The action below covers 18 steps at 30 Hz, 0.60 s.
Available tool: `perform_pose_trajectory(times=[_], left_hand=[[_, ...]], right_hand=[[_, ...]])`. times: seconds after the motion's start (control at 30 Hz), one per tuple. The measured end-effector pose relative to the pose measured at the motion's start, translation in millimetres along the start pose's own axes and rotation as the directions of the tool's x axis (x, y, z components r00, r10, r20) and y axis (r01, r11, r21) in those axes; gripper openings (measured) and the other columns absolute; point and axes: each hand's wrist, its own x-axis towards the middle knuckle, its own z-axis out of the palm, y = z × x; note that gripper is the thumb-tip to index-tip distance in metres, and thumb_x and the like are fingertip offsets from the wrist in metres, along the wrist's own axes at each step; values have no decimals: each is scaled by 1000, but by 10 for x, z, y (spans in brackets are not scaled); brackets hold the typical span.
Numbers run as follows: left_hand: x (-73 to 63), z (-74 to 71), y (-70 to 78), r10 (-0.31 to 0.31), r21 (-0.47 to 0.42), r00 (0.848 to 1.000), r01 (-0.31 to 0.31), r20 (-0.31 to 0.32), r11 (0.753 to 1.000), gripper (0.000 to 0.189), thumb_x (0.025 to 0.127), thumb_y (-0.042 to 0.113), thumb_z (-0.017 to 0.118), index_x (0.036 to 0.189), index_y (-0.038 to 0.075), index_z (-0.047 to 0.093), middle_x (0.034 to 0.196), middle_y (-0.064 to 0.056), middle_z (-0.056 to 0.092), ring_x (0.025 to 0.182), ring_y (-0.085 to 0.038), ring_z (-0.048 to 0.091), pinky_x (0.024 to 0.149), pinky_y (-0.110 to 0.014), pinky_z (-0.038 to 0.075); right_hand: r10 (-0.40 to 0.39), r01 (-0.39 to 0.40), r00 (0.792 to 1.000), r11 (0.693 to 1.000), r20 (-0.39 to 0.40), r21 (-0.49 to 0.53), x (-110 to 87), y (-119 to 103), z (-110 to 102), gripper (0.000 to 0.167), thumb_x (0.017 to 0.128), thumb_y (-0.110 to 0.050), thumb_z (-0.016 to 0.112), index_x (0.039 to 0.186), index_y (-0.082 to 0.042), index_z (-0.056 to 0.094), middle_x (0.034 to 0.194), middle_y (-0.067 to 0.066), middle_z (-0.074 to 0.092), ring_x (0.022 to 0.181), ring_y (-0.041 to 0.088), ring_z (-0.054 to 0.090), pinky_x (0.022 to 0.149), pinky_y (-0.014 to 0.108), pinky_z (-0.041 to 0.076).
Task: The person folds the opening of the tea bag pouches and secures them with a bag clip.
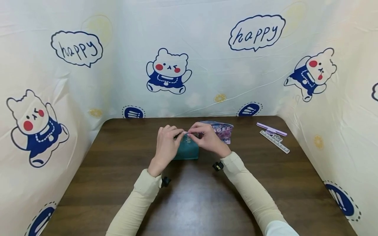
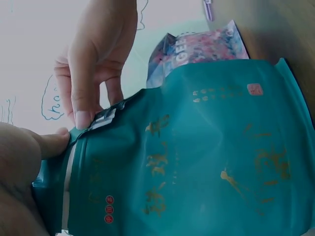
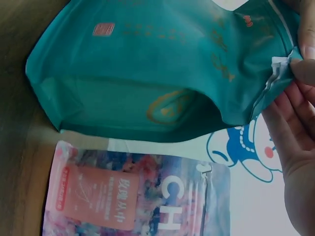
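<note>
A teal stand-up pouch point(image 1: 189, 150) with gold lettering stands upright on the table, held near its top by both hands. My left hand point(image 1: 167, 142) pinches the top edge on the left side. At the other side, the thumb and fingers of my right hand point(image 1: 208, 139) pinch the same edge, fingertips close to those of the left. In the left wrist view a pale line crosses the teal pouch point(image 2: 216, 128) below its top. A crumpled silvery bit of the edge point(image 3: 279, 69) shows by the right fingertips in the right wrist view.
Behind and right of the teal pouch is a pink and purple printed pouch point(image 1: 223, 131). Toward the table's right side lie a purple bar point(image 1: 271, 129) and a white ruler-like strip point(image 1: 274, 142) with a clear decorated piece. A printed curtain point(image 1: 206, 82) surrounds the wooden table point(image 1: 118, 164).
</note>
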Motion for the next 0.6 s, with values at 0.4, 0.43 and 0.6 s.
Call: perform_pose_trajectory(times=[0.4,0.43,0.6], left_hand=[[-15,-5,4,33,18,999,-33,-14,999,14,93,17,75,97,5,81,80,-6,72,68,-21,48,72,-36,30],[-16,-4,6,35,21,999,-34,-13,999,14,94,17,74,97,5,81,80,-6,72,68,-21,48,72,-36,30],[-13,-8,4,22,19,1000,-22,-11,1000,15,93,19,75,96,5,81,81,-8,73,70,-22,49,72,-36,31]], right_hand=[[6,-6,1000,1000,-5,11,35,-91,-3,10,93,-5,74,101,-6,79,99,5,72,89,15,67,76,37,58],[4,-4,1000,1000,-6,4,40,-94,-2,10,92,-4,74,100,-6,79,99,6,73,89,15,67,76,37,58],[-10,10,1000,999,1,-40,67,-98,5,10,93,-5,73,101,-5,80,98,6,73,87,14,68,75,32,57]])
